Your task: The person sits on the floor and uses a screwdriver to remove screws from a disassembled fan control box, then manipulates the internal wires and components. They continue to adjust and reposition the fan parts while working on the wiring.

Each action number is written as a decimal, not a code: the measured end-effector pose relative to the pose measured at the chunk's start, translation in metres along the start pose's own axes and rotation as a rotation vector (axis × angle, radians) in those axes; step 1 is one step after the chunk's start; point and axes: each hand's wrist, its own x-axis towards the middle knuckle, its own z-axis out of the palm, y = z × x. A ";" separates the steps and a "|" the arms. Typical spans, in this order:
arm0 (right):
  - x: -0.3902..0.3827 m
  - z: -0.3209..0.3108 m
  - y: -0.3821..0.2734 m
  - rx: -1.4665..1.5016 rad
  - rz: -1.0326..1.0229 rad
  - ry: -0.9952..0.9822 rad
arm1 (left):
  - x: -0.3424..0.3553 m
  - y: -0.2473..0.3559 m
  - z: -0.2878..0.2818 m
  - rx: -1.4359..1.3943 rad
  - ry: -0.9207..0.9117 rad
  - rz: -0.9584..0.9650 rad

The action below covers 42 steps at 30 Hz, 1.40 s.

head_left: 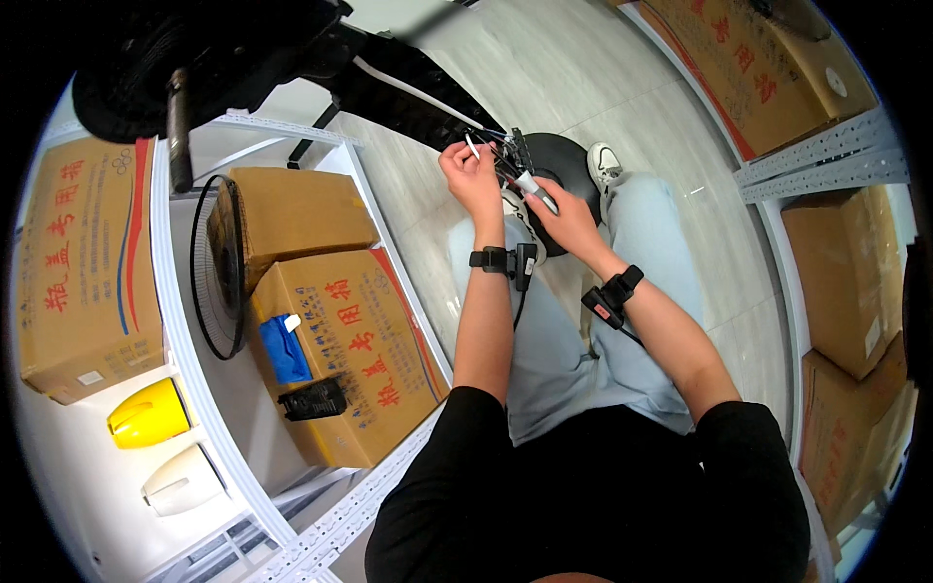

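My left hand (473, 182) is closed, its fingertips pinched around a thin white strip (472, 147) beside a bunch of dark wires (504, 154). From the right, my right hand (571, 218) grips a grey-and-white handled tool (540, 193) whose white end points up at the wires; its tip is hard to make out. The wires hang at the lower end of a long black beam (403, 95) with a pale cable along it. A black round thing (561, 163), perhaps a seat, lies below them, between my shoes.
Metal shelves (190, 321) on my left hold cardboard boxes (335, 330), a round black-rimmed fan grille (220, 267), a blue packet (285, 348) and a yellow plastic shell (149, 413). A metal rod (179, 126) juts from the black body overhead. More boxes (844, 277) stand on the right.
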 end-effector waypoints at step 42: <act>-0.010 -0.014 -0.031 -0.185 -0.164 0.156 | 0.000 0.002 -0.012 -0.463 -0.204 -0.466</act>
